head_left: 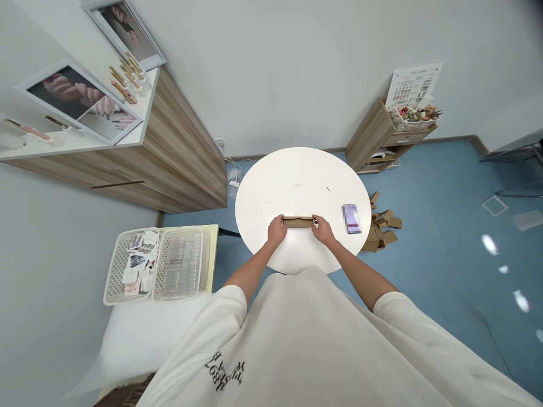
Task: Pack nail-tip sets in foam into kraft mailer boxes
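Note:
A small brown cardboard box (298, 223) is held level at the near half of the round white table (292, 175). My left hand (276, 230) closes on its left end, and my right hand (323, 230) grips its right end. The fingertips curl around the ends, partly hidden by the hands. Whether the box rests on the tabletop or is just above it, I cannot tell. To the right of my right hand lies a purple packet (352, 219), its surface blurred.
Folded cardboard boxes (380, 229) lie on the floor right of the table. At left, two white plastic baskets (155, 265) hold cards and clear cases. A wooden cabinet (182, 141) stands back left; a small cabinet (373, 135) with a flower basket (416, 117) stands back right.

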Action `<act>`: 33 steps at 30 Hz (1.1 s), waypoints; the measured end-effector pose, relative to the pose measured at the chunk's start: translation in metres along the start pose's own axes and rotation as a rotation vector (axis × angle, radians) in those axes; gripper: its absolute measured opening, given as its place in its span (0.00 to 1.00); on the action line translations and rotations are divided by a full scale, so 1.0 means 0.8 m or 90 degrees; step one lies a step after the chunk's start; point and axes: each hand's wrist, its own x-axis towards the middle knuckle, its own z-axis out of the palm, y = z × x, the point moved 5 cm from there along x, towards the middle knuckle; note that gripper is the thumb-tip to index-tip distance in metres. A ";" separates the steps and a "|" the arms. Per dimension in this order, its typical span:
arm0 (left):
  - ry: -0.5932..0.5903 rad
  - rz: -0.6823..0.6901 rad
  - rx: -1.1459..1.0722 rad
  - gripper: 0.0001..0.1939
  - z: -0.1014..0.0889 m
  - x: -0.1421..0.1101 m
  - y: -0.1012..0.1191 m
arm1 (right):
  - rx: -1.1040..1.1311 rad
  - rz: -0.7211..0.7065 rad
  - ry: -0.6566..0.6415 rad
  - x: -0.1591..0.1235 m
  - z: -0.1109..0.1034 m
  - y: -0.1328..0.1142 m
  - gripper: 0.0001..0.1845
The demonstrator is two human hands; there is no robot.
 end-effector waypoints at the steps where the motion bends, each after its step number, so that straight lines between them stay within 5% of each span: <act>1: 0.003 -0.002 0.001 0.22 0.001 0.002 -0.001 | 0.002 0.000 0.004 0.001 0.000 -0.001 0.28; 12: 0.006 0.031 0.114 0.18 0.001 0.008 0.008 | -0.077 -0.012 0.001 0.003 0.001 -0.006 0.30; 33: -0.035 0.070 0.113 0.19 -0.008 -0.001 0.020 | -0.135 -0.017 -0.035 0.002 0.003 -0.013 0.31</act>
